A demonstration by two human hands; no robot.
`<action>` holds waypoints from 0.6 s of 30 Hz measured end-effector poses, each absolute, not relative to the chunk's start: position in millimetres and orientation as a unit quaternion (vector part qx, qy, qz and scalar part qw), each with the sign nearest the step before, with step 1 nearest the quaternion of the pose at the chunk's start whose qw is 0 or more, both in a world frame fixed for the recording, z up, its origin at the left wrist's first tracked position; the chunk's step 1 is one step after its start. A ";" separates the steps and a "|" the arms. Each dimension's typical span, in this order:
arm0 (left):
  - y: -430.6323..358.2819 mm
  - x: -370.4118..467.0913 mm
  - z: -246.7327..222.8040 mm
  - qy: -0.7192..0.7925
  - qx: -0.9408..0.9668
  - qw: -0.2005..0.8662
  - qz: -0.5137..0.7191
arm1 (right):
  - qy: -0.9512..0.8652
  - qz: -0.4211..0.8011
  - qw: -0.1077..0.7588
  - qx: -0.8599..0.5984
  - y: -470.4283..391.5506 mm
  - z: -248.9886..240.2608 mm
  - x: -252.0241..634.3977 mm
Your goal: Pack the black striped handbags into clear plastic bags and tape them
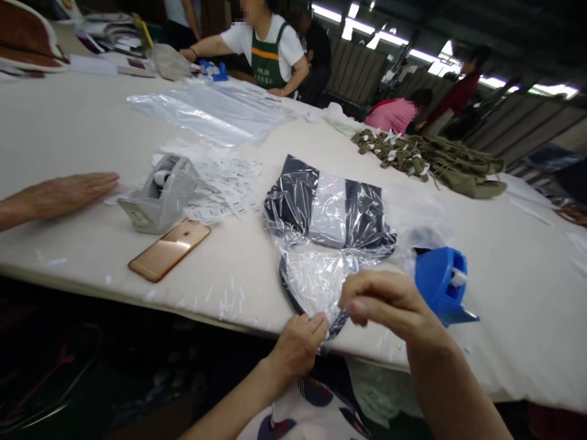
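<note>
Directly before me lies a clear plastic bag [316, 269] with a folded dark navy item [293, 195] inside. A pale grey band [328, 211] crosses the item's middle, and a dark strap curves under the film toward me. My left hand [298, 345] is closed on the bag's near edge at the table's rim. Just above the bag's lower right side is my right hand [389, 302], thumb and fingers pinched together; whatever they hold, if anything, is hidden. Beside that hand stands a blue tape dispenser [443, 284].
Another person's hand [68, 194] rests at left by a grey tape dispenser [162, 192]. A gold phone [169, 249] and scattered white labels [224, 186] lie nearby. Clear bags [206, 113] and olive cloth items [458, 162] are farther back. A person in a green apron [268, 61] stands opposite.
</note>
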State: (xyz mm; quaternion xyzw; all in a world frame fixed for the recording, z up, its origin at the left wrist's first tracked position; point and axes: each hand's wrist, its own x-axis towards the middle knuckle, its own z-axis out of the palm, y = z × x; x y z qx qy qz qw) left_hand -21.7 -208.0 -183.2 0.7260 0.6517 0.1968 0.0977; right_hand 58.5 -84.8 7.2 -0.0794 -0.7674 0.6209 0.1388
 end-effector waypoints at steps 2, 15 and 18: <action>-207.7 -23.8 -179.8 0.639 0.740 0.093 0.191 | -0.776 0.590 0.148 -0.165 -62.3 -19.2 44.4; -209.3 -26.2 -175.0 0.637 0.744 0.076 0.188 | -0.755 0.490 0.096 -0.425 -6.0 -136.2 -9.2; -208.8 -27.0 -173.7 0.633 0.748 0.083 0.180 | -0.761 0.451 0.076 -0.460 -1.2 -150.6 -18.2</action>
